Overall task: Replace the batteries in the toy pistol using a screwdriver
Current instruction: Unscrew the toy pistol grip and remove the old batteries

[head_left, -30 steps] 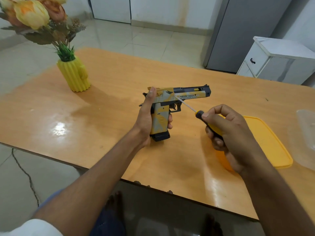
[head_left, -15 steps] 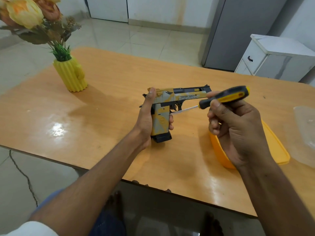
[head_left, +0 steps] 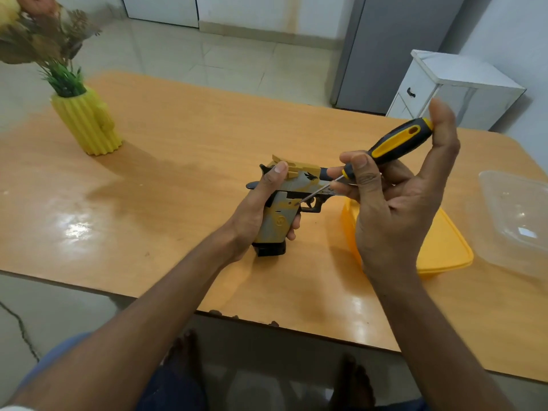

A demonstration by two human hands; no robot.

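**Over the table: screwdriver tip now at the grip**

On the wooden table (head_left: pixel 184 161), the screwdriver (head_left: pixel 394 145) has swung down since a moment ago, its tip now meeting the toy pistol (head_left: pixel 280 215) grip. One pistol, one screwdriver. Left hand (head_left: pixel 255 215) grips the pistol upright; right hand (head_left: pixel 394 203) pinches the screwdriver, just right of it.

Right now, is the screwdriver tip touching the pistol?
Touching. Head view: the screwdriver shaft slants down and its tip meets the pistol frame just above the grip, with no gap visible.
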